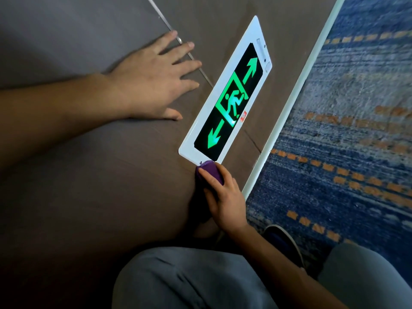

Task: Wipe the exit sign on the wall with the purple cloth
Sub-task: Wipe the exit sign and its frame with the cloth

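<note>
The person is crouching by the brown wall, and their right hand is gripping a bunched purple cloth, fingers curled round it. The cloth is touching the near short end of the long white-framed exit sign with glowing green arrows and running figure. From that grip the sign's long axis is running straight away, up and to the right, so the whole face seems to lie ahead of the cloth. The left hand is lying flat with fingers spread on the wall, beside the sign's far side, holding nothing. The right hand is the nearer.
</note>
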